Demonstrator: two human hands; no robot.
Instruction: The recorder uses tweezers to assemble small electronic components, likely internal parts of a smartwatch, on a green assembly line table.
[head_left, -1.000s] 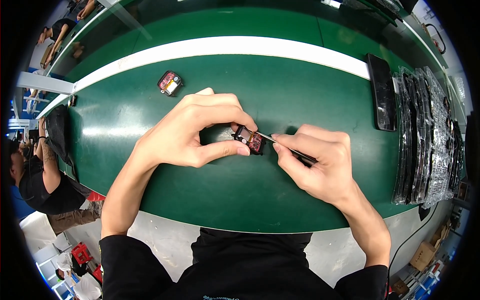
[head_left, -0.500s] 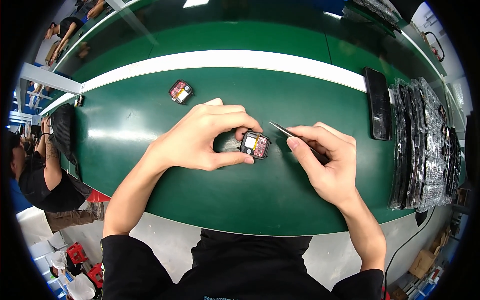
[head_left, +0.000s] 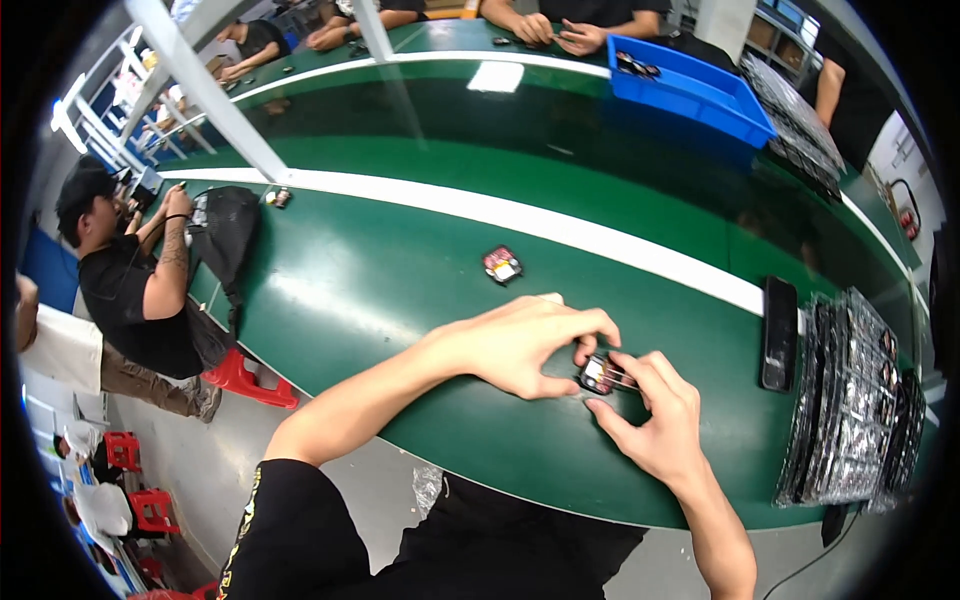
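Observation:
A small black square-cased device (head_left: 598, 373), with a pale block and a reddish circuit board showing inside, is on the green table. My left hand (head_left: 520, 345) closes on it from the left, thumb at the near edge and fingers at the far edge. From the right, my right hand (head_left: 660, 415) grips a pair of tweezers (head_left: 625, 380), with the tips at the device's open face. My right fingers cover much of the tweezers. A second, similar open device (head_left: 502, 264) lies farther off to the left.
At right are a black phone-like slab (head_left: 778, 333) and a stack of clear plastic trays (head_left: 845, 400). A blue bin (head_left: 690, 100) stands beyond the white rail (head_left: 520, 222). A person in black sits at left beside a black bag (head_left: 225, 235); others work across the table.
My view has swung left and up, bringing the blue bin and people across into sight. My right hand has come in to the device, and the tweezers now reach its open face.

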